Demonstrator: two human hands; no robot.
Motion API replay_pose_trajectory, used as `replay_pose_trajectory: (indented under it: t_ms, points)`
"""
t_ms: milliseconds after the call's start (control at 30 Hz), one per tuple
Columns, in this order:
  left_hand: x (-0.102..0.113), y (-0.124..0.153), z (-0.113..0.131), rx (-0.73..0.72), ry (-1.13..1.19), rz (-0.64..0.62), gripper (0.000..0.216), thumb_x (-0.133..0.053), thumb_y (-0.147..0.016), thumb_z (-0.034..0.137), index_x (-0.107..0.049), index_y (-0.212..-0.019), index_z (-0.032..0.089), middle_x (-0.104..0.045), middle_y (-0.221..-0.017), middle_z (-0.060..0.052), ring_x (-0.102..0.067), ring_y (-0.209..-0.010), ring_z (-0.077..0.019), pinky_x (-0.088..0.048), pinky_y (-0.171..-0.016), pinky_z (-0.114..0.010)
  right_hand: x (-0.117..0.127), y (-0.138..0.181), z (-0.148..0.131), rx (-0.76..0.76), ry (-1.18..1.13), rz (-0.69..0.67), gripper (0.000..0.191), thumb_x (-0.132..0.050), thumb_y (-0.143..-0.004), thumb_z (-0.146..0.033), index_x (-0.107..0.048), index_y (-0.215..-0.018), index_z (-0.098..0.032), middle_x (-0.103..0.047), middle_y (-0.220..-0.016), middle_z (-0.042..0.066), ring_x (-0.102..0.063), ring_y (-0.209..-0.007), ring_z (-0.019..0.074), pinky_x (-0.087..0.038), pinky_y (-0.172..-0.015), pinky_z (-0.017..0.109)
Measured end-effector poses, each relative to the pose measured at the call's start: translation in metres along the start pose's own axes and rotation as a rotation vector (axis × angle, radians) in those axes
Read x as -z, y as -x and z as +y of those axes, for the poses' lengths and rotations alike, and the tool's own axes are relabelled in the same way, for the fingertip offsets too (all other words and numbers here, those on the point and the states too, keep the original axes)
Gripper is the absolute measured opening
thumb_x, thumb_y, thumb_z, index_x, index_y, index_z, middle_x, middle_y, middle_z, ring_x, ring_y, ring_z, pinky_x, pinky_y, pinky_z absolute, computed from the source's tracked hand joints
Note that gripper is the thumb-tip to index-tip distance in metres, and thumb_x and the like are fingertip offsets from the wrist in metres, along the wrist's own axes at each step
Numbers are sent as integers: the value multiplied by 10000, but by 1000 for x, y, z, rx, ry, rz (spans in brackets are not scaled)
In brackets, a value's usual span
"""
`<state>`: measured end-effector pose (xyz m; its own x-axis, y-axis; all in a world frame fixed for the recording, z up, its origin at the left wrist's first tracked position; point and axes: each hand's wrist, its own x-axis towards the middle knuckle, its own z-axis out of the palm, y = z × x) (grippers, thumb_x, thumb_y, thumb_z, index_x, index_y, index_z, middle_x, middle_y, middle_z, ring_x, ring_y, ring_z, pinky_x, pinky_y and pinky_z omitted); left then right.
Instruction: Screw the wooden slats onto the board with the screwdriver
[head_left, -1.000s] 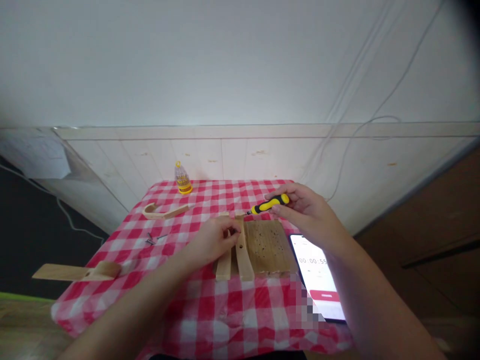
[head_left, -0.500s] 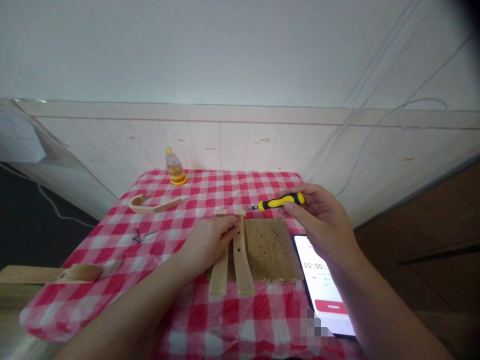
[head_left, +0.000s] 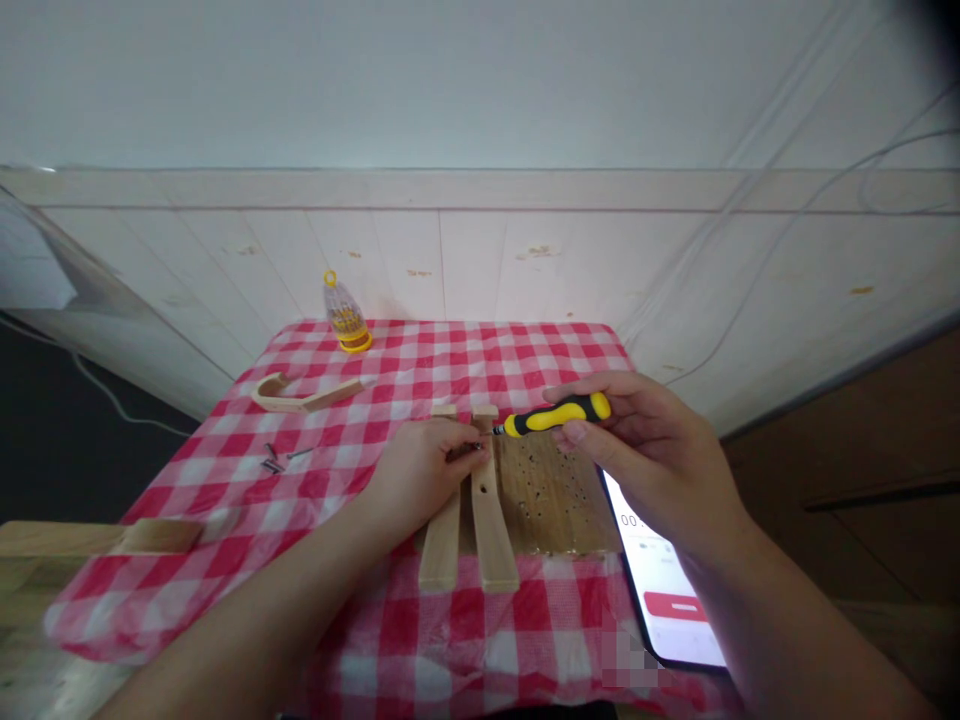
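Note:
My right hand (head_left: 637, 425) grips a yellow and black screwdriver (head_left: 559, 413), its bit pointing left to the fingertips of my left hand. My left hand (head_left: 427, 465) is pinched around a small dark metal piece, apparently a screw (head_left: 477, 445), over a wooden hook (head_left: 495, 535) with a hole in it. Under my left hand a second wooden hook (head_left: 441, 550) lies alongside, partly covered. Beneath both pieces is a wooden board (head_left: 555, 500) pitted with small holes.
Several loose screws (head_left: 271, 460) lie on the red checked tablecloth (head_left: 390, 640) at left, below another wooden hook (head_left: 304, 400). A bit case (head_left: 349, 318) stands at the back. One more wooden piece (head_left: 161, 535) rests at the left edge; a lit phone (head_left: 667, 590) lies under my right forearm.
The screwdriver bit has come down closer to my left fingertips. A small metal piece now shows between those fingers. The whole view has shifted slightly.

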<state>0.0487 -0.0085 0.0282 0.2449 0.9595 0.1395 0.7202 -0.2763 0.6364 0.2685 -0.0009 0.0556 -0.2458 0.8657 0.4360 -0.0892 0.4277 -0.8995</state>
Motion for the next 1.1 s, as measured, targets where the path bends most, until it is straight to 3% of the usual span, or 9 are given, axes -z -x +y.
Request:
replay_pose_trajectory:
  t_ms: [300, 500, 700, 933, 1100]
  points:
    - [-2, -1, -3, -171, -49, -35, 139, -631, -894, 201, -769, -890, 207, -764, -930, -25, -673, -906, -173, -530, -832, -313, 1, 3, 0, 8, 32, 2, 309, -718, -826, -146, -704, -1061, -344, -748, -1012, -27, -719, -891, 121, -607, -776, 238]
    - [-1, 1, -1, -192, -41, -41, 158, -604, -909, 186, -756, -953, 200, -755, -1036, -36, -667, -1006, -178, -525, -922, -320, -1, 3, -3, 6, 75, -4, 289, -707, -836, -150, -709, -1057, -336, -743, -985, -28, -712, -851, 101, -596, -751, 201]
    - [-2, 1, 1, -60, -60, -30, 144, -679, -855, 202, -735, -987, 201, -739, -898, -17, -664, -833, -168, -508, -730, -283, -1, 5, -2, 7, 145, -24, 286, -719, -826, -153, -707, -1061, -315, -745, -959, -20, -711, -822, 101, -590, -713, 189]
    - [-3, 0, 3, -30, -37, -33, 131, -683, -856, 219, -743, -969, 193, -755, -945, -27, -678, -876, -179, -507, -763, -292, 0, 11, 2, 51, 244, -57, 358, -709, -835, -157, -678, -1132, -354, -740, -1042, -35, -708, -915, 112, -582, -813, 219]
    - [-3, 1, 1, -69, -37, -8, 181, -693, -848, 214, -745, -1018, 179, -759, -976, -41, -686, -885, -180, -530, -805, -301, 4, 13, 2, 59, 352, -61, 338, -702, -844, -196, -676, -1140, -358, -734, -1034, -33, -700, -887, 127, -571, -780, 244]
